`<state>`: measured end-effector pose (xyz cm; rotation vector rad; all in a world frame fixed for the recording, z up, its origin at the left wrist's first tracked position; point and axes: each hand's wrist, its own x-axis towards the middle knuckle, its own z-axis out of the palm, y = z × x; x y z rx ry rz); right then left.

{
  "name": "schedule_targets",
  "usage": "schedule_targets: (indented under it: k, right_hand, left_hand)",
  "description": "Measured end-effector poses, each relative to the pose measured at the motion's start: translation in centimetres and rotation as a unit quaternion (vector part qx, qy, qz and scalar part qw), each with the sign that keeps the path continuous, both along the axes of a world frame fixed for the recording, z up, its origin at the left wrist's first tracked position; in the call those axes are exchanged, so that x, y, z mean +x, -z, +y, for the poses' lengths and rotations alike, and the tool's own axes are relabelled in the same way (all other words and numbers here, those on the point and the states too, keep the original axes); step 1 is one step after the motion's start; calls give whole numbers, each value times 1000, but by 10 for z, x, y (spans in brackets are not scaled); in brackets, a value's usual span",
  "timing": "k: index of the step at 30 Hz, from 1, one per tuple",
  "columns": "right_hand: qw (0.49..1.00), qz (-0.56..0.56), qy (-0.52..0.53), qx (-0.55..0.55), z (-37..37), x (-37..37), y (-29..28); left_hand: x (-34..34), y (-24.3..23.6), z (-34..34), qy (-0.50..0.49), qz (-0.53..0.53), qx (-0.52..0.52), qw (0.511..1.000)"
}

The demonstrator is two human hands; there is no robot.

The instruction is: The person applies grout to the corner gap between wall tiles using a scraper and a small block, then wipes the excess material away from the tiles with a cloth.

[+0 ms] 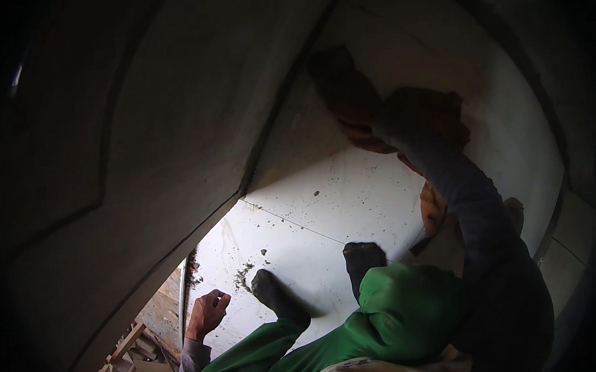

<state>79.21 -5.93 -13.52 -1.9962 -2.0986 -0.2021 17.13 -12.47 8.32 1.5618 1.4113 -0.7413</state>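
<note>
My left hand (208, 314) is raised at the lower left, its fingers curled in, and nothing shows in it. It is near the edge of the pale floor tiles (377, 196). My right arm reaches far forward into shadow, where my right hand (351, 102) is closed on a bunched brown cloth (433, 116). The cloth lies rumpled on both sides of the wrist, and darkness hides the exact grip of the fingers. A lighter orange-brown piece of fabric (433, 209) hangs or lies beneath the forearm.
Dark grit (244, 277) and small crumbs are scattered over the tiles around my socked feet (275, 295). A large dark wall panel (159, 145) slants along the left. Wooden offcuts (130, 352) are piled beyond the tile edge at lower left.
</note>
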Motion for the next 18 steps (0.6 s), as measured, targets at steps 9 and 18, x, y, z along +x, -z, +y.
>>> schedule_targets:
  k: [9,18]
  right_hand:
    - [984,-14,176,10,94,108,-4]
    - [991,-47,-4,-123,-6,-77,-29]
  left_hand:
    - [-16,10,5,22,43,36,998]
    - [16,11,-3,46,1,-12,999]
